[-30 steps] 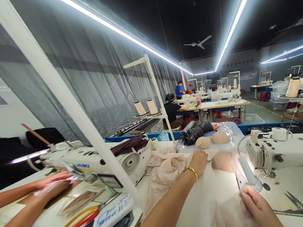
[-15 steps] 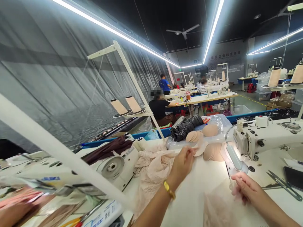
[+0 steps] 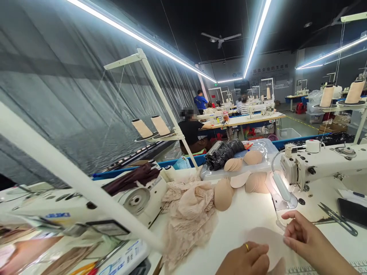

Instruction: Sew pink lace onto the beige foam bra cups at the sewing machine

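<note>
Low at the table's front, my left hand has its fingers closed on a pale beige bra cup. My right hand is at the cup's right side, thumb on its edge and fingers curled, partly hiding it. A small translucent strip shows by the right fingertips. Beyond my hands, more beige bra cups lie in a row, with a fanned stack beside the sewing machine. To the left is a heap of beige lace fabric.
Scissors and a black phone lie at the right. A clear plastic box bears a black bag and more cups. A thread stand's white pole crosses the left side. Co-workers sit at farther tables.
My left hand has come back from the row of cups toward me and now holds a cup. My right hand has stayed near the machine and meets the cup's edge.
</note>
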Tool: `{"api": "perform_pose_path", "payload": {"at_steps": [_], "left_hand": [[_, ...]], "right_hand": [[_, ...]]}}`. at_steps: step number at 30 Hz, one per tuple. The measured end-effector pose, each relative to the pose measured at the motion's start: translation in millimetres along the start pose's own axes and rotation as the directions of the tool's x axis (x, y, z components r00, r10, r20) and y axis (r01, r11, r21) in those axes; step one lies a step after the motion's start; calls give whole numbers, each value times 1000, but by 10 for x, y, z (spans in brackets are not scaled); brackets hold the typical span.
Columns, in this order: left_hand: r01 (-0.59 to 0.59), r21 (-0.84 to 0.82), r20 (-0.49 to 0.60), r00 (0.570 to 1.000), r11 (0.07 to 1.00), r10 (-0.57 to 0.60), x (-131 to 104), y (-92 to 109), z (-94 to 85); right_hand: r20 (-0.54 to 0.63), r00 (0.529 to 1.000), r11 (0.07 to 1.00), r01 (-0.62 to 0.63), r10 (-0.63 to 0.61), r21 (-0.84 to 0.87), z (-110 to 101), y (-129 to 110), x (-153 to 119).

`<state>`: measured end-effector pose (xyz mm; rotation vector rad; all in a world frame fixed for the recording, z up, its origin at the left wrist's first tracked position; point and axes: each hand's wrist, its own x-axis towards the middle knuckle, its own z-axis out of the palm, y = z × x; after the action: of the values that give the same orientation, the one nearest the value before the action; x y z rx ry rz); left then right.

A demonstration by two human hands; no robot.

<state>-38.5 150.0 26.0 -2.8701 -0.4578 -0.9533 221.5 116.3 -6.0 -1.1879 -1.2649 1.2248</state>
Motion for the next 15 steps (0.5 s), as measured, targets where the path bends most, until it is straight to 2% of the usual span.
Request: {"api": "perform_pose_path", "payload": {"at_steps": [2,3,5,6,7,9,10,11,12,13,14,15], "left_hand": [[106,-89,70,993,990,-100,164,1,-129],[126,-146,101,988,981,-112,270,-13,-203],[189,-281,254,960,941,-117,489,-70,-322],[246,-366,351,930,898,-112,586,-111,-355],[335,-431,461,880,838,-115,667,-157,-370],[546,-467,638,753,695,-163,779,-248,-365],[630,-443,682,699,638,-217,810,-287,-358],[676,-414,681,675,610,-285,828,-319,-357],[679,-390,622,693,622,-365,834,-344,-362],[640,-363,511,744,677,-430,830,-364,-374],[563,-310,364,815,766,-451,816,-379,-388],[459,-215,209,884,862,-418,794,-391,-396]], "right_hand": [[74,994,982,97,-86,-160,51,-126,-51],[129,984,963,153,-127,-223,66,-196,-80],[250,950,913,264,-190,-310,64,-328,-131],[301,929,882,319,-217,-348,44,-383,-149],[334,907,837,381,-255,-394,11,-428,-158],[340,857,691,515,-389,-507,-77,-487,-150],[312,818,595,568,-483,-569,-122,-501,-133],[284,768,498,602,-573,-624,-161,-502,-107],[263,714,412,620,-649,-668,-190,-491,-72],[247,670,349,622,-700,-701,-208,-465,-29],[239,643,312,620,-728,-720,-215,-423,21],[232,630,293,615,-741,-732,-214,-367,76]]}}
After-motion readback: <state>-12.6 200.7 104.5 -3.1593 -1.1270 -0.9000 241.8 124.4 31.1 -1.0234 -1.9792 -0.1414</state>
